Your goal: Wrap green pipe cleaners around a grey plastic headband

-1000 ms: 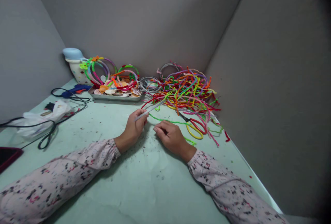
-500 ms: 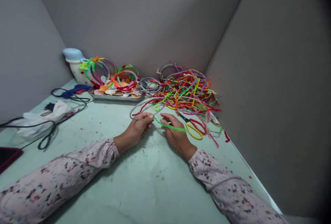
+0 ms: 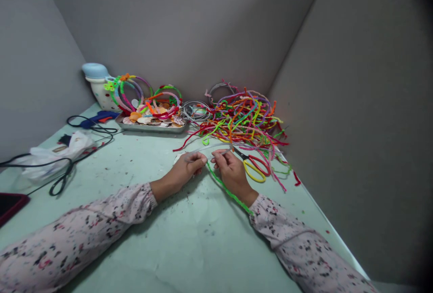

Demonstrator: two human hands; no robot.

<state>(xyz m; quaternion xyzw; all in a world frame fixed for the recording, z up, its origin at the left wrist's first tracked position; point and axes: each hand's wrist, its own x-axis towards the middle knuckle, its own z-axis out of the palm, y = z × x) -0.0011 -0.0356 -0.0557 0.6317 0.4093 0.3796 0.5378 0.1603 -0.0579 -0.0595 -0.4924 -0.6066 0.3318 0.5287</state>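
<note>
My left hand is closed, pinching one end of a bright green pipe cleaner against a thin grey wire loop. From those fingertips the pipe cleaner runs down across the inside of my right wrist to the sleeve cuff. My right hand is also closed, thumb and fingers on the grey loop a short way to the right. The loop arches behind both hands, faint against the table. Red and yellow handled scissors lie just right of my right hand, with their blade tips partly hidden.
A tangled heap of coloured pipe cleaners lies at the back right. A metal tray holds shells and wrapped hoops. At left are a blue-lidded cup, blue-handled tool, black cord, plastic bag and dark red-edged device.
My right hand has closed onto the grey loop, which has tipped lower. The green pipe cleaner's free end has swung down toward my right cuff.
</note>
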